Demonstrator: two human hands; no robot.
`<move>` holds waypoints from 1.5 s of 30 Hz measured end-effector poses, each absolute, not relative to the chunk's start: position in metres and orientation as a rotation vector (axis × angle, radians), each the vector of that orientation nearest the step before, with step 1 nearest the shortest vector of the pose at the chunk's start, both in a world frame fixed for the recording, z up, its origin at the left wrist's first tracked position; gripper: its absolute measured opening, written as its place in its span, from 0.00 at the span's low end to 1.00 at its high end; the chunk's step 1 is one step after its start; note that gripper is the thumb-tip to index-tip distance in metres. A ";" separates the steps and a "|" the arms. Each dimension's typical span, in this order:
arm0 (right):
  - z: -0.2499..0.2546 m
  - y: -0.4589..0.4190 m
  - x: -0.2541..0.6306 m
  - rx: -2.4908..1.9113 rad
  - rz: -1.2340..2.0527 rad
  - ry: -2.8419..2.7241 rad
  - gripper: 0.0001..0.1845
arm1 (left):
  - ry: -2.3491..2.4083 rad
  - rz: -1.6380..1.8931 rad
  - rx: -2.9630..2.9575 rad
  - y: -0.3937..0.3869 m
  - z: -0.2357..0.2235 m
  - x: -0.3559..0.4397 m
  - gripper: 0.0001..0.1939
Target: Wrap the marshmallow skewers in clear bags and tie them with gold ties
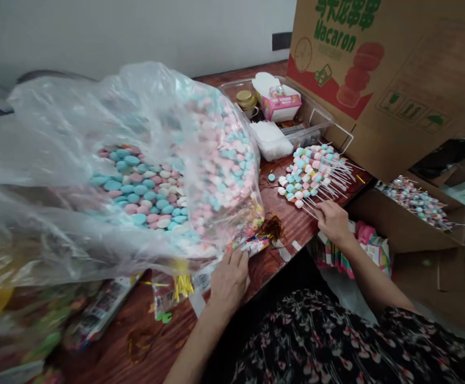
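Several candy skewers (310,173), pastel discs threaded on white sticks, lie in a pile on the table. My right hand (333,221) is closed in a pinch at the stick end of the nearest candy skewer. By the table's front edge, my left hand (229,277) has its fingers curled down on a printed plastic wrapper (256,244); its fingertips are partly hidden. Just beyond it bulges a big clear plastic bag (144,128), full of loose pink, blue and white candies (140,186). A tangle of brown-gold twist ties (271,228) sits near the wrapper.
Behind the skewers is a clear plastic tray (316,120) with a pink box (282,106) and a jar (246,100). A tall carton (376,64) stands at right. Below it, an open carton (408,229) holds wrapped candies. Gold ties (182,285) hang at left.
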State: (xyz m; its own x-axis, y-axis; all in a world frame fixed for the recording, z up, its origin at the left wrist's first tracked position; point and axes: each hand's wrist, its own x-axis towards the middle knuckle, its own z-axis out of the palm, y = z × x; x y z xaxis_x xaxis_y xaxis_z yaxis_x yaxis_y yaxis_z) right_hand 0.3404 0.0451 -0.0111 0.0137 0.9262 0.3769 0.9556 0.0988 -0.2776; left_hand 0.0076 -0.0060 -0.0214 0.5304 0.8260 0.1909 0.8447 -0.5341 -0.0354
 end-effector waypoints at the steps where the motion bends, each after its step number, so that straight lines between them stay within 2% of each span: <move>1: -0.012 0.050 0.338 -1.892 -0.111 -1.933 0.12 | -1.448 -0.295 -2.621 -0.006 -0.024 0.006 0.12; 5: -0.014 0.068 0.321 -2.037 -0.113 -1.986 0.12 | -1.482 -0.482 -2.561 -0.006 -0.028 0.007 0.09; 13: -0.012 0.082 0.319 -2.127 -0.144 -1.913 0.13 | -1.684 -0.428 -2.556 -0.015 -0.018 0.015 0.10; 17: 0.030 0.067 0.338 -1.964 -0.186 -2.109 0.14 | -1.804 -0.723 -2.546 -0.007 -0.023 0.011 0.11; 20: 0.077 0.055 0.350 -1.823 -0.234 -2.426 0.11 | -1.830 -0.905 -2.525 -0.004 -0.028 0.008 0.12; 24: 0.122 0.052 0.344 -1.854 -0.236 -2.822 0.08 | -1.744 -0.677 -2.556 -0.009 -0.028 0.012 0.11; 29: 0.128 0.065 0.316 -1.789 -0.193 -3.087 0.09 | -1.681 -0.353 -2.574 -0.019 -0.020 0.026 0.13; 31: 0.125 0.071 0.306 -1.693 -0.224 -3.126 0.10 | -1.699 -0.429 -2.572 -0.018 -0.021 0.027 0.11; 35: 0.121 0.074 0.298 -1.458 -0.266 -3.150 0.11 | -1.805 -0.865 -2.524 -0.008 -0.028 0.019 0.10; 37: 0.121 0.072 0.299 -1.380 -0.263 -3.146 0.11 | -1.830 -0.973 -2.512 -0.005 -0.030 0.016 0.10; 40: 0.123 0.067 0.302 -1.371 -0.293 -3.128 0.14 | -1.833 -0.860 -2.563 -0.008 -0.028 0.016 0.10; 45: 0.124 0.060 0.297 -1.646 -0.313 -3.145 0.14 | -1.774 -0.620 -2.560 -0.016 -0.027 0.016 0.11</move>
State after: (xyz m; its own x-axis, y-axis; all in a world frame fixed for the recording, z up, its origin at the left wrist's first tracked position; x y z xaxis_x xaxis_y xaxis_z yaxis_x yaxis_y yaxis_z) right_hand 0.2973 0.0602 0.1238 -0.5043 0.8155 -0.2840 0.7436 0.5773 0.3373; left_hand 0.0161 -0.0164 -0.0266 0.2997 0.9071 0.2956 0.8936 -0.3754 0.2460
